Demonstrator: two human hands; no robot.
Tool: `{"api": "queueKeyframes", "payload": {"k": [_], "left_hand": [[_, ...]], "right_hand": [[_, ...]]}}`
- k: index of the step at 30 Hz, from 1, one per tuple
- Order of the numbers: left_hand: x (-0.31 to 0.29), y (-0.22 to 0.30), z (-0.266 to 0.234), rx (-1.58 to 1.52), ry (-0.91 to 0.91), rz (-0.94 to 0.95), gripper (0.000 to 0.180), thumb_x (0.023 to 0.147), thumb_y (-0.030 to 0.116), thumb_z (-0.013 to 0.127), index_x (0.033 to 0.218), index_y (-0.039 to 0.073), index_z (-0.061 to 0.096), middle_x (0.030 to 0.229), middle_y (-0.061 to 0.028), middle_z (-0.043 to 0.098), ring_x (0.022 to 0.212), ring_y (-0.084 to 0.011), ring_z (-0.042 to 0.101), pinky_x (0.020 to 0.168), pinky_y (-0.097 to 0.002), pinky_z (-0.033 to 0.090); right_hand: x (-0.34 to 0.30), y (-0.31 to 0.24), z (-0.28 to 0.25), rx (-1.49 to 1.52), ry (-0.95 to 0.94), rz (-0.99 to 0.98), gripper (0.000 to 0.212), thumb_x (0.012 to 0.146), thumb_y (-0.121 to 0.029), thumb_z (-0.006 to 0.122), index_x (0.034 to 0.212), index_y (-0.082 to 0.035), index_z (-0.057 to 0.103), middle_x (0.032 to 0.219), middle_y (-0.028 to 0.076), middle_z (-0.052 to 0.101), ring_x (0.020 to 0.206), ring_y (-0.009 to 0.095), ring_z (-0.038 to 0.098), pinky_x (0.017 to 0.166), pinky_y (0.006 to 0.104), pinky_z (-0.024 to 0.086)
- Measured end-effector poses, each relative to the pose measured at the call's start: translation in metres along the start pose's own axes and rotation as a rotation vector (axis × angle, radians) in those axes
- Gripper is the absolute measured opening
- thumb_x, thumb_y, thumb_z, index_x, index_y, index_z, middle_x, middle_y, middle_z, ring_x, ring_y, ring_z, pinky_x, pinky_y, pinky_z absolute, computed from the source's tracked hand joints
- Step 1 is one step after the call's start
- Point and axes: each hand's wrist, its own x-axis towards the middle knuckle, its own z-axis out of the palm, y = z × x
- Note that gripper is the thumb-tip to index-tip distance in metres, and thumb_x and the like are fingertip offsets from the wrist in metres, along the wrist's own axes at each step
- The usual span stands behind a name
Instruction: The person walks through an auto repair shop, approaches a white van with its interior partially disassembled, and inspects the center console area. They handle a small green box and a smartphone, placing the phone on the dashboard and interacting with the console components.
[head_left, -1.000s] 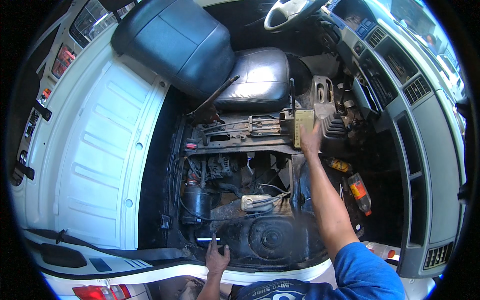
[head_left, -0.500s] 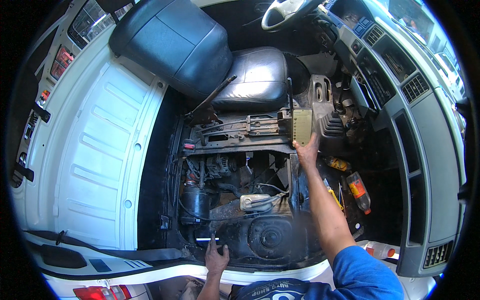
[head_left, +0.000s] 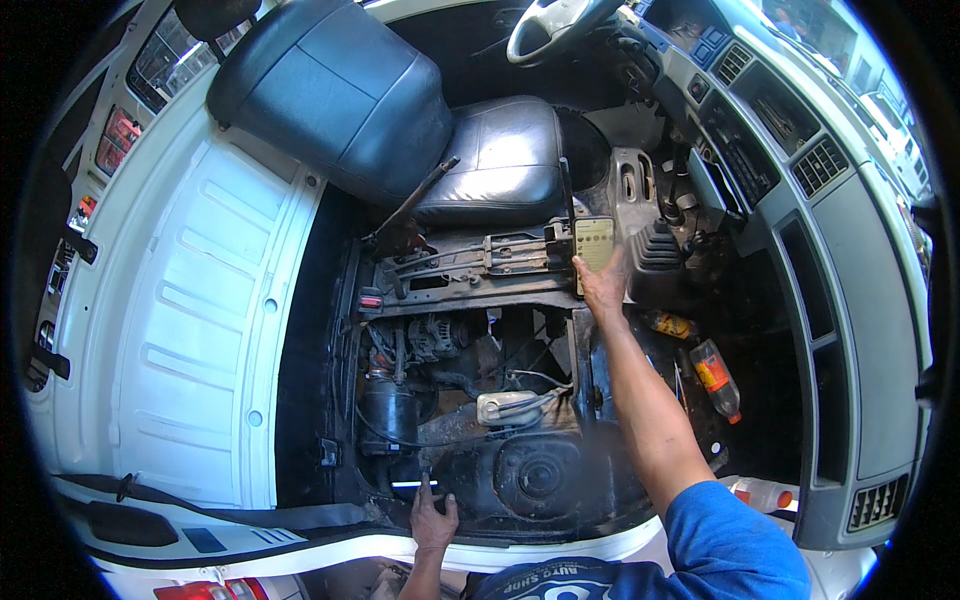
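Observation:
My right hand (head_left: 604, 288) reaches far forward to a smartphone (head_left: 594, 240) with a lit, yellowish screen. The thumb lies over its left edge and the fingers are at its right side. The phone is by the metal seat frame (head_left: 480, 262), left of the gear lever boot (head_left: 656, 248). My left hand (head_left: 434, 518) rests near the front edge of the open engine bay, fingers apart. Its index fingertip meets a thin white strip (head_left: 414, 484); whether it touches the strip I cannot tell.
A black seat (head_left: 500, 150) stands beyond the bay, which shows an alternator (head_left: 432, 338) and a whitish reservoir (head_left: 505, 408). Bottles (head_left: 716, 380) lie on the right footwell floor under the grey dashboard (head_left: 870, 300). A white ribbed panel (head_left: 200, 330) runs along the left.
My right hand has shifted upward along the phone, covering more of its lower part. The left hand stays where it was. The whole view has shifted slightly.

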Motion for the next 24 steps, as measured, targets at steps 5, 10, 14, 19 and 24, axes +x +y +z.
{"api": "queueKeyframes", "payload": {"k": [5,10,14,19,24], "left_hand": [[0.004,0.008,0.003,0.022,-0.003,-0.086,0.079,0.088,0.025,0.069,0.153,-0.005,0.037,0.108,-0.023,0.071,0.108,-0.0383,0.066,0.101,-0.0469,0.049],[0.006,0.008,0.005,0.045,0.002,-0.06,0.078,0.088,0.024,0.069,0.153,-0.005,0.037,0.118,-0.0261,0.067,0.1,-0.0358,0.069,0.098,-0.046,0.051],[0.004,0.002,0.005,0.038,0.001,-0.076,0.077,0.088,0.027,0.068,0.153,-0.002,0.038,0.129,-0.0278,0.062,0.107,-0.0388,0.067,0.099,-0.0467,0.052],[0.004,0.003,0.005,0.001,-0.024,-0.108,0.077,0.088,0.029,0.068,0.153,-0.001,0.038,0.131,-0.0277,0.061,0.113,-0.0415,0.065,0.101,-0.0472,0.051],[0.005,0.003,0.008,0.082,0.031,-0.063,0.077,0.088,0.025,0.07,0.153,-0.003,0.039,0.128,-0.0284,0.062,0.098,-0.0361,0.07,0.096,-0.0463,0.052]], "right_hand": [[-0.013,0.009,-0.004,-0.02,-0.017,-0.04,0.095,0.084,-0.031,0.079,0.152,0.011,0.028,0.151,0.035,0.039,0.142,0.047,0.037,0.12,0.0485,0.029],[-0.036,0.017,-0.008,-0.01,-0.055,-0.046,0.101,0.079,-0.025,0.082,0.154,0.009,0.024,0.154,0.033,0.036,0.144,0.047,0.033,0.122,0.0478,0.027],[-0.043,0.019,-0.01,-0.084,-0.015,-0.086,0.104,0.076,-0.025,0.084,0.154,0.008,0.024,0.151,0.033,0.038,0.143,0.046,0.035,0.122,0.0477,0.028],[-0.042,0.019,-0.009,-0.101,-0.022,-0.046,0.101,0.076,-0.025,0.085,0.153,0.006,0.028,0.149,0.033,0.039,0.141,0.046,0.037,0.12,0.0487,0.031],[-0.042,0.02,-0.009,-0.088,0.005,-0.076,0.099,0.076,-0.027,0.086,0.151,0.006,0.03,0.146,0.032,0.041,0.139,0.047,0.039,0.118,0.0495,0.033]]}}
